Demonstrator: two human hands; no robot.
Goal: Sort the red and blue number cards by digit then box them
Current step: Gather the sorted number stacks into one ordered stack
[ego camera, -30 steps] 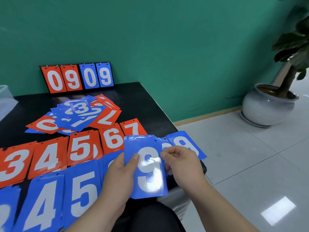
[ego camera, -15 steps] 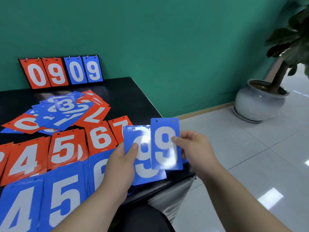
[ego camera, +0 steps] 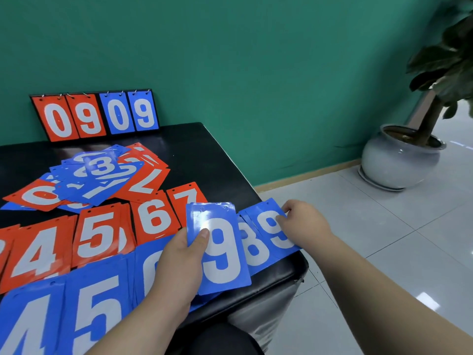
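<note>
- Sorting is well under way but, in my judgement, not finished; boxing has not begun, and no box is in view.
- On the black tabletop a farther row of red piles shows the red 4, red 5, red 6 and red 7, running left to right.
- A nearer blue row shows the blue 4, blue 5 and blue 6; lower digits run off the left edge of the view.
- The blue 8 lies at the right end, partly hidden behind the raised card.
- The right hand pinches the laid blue 9 at its far right corner, thumb and curled fingers on it, the card lying just right of the 8 by the tabletop's right edge.
- The left hand grips the raised blue 9, thumb on its face and fingers behind; whether more cards sit under it I cannot tell.
- A mixed loose pile of red and blue cards lies farther back on the left, unsorted.
- Left to do, as I read it: set down the raised 9, work through the loose pile, then box everything.
</note>
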